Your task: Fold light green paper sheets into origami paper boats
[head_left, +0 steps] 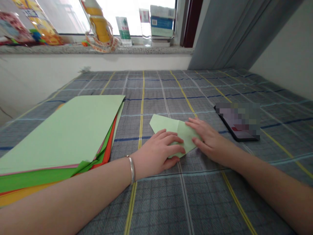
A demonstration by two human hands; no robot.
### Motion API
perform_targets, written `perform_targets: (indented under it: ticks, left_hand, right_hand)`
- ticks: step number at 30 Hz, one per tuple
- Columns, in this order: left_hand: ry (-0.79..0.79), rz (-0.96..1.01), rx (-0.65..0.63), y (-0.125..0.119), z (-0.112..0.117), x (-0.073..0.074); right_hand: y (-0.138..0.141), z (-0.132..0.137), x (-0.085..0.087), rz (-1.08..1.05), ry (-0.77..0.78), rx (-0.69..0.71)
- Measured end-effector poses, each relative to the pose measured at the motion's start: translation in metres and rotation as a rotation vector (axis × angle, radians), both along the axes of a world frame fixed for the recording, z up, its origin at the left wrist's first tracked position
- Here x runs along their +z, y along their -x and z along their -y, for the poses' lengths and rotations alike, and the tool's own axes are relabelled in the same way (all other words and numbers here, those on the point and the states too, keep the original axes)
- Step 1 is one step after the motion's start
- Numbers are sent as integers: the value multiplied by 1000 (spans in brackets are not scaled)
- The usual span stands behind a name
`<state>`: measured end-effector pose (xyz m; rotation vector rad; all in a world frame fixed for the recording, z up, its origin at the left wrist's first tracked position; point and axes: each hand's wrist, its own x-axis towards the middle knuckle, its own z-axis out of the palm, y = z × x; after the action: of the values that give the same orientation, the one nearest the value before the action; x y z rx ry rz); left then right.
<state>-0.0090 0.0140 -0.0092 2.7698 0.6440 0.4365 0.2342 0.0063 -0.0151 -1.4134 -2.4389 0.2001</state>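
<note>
A folded piece of pale green paper [187,135] lies on the plaid cloth [156,209], between a stack of coloured sheets [70,130] on the left and a dark-edged phone [234,125] on the right. The left hand [160,148], with a silver bangle [132,169] at its wrist, rests palm down across the paper's near side, its fingers loosely spread, while the right hand [207,138] touches the paper's right edge, thumb held apart from the outstretched fingers.
</note>
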Motion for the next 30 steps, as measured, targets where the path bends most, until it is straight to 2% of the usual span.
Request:
perform_targets:
  ticks: [3, 9, 17, 30]
  left_hand:
    - [-8, -1, -13, 0, 0, 1]
    - [-6, -11, -79, 3, -1, 5]
    - [33, -7, -140, 10, -4, 12]
    - [81, 22, -189, 12, -7, 13]
  right_hand:
    - [8, 6, -4, 120, 25, 51]
    - [3, 4, -8, 184, 42, 53]
    - [0, 3, -9, 198, 12, 89]
    - [2, 4, -6, 205, 16, 89]
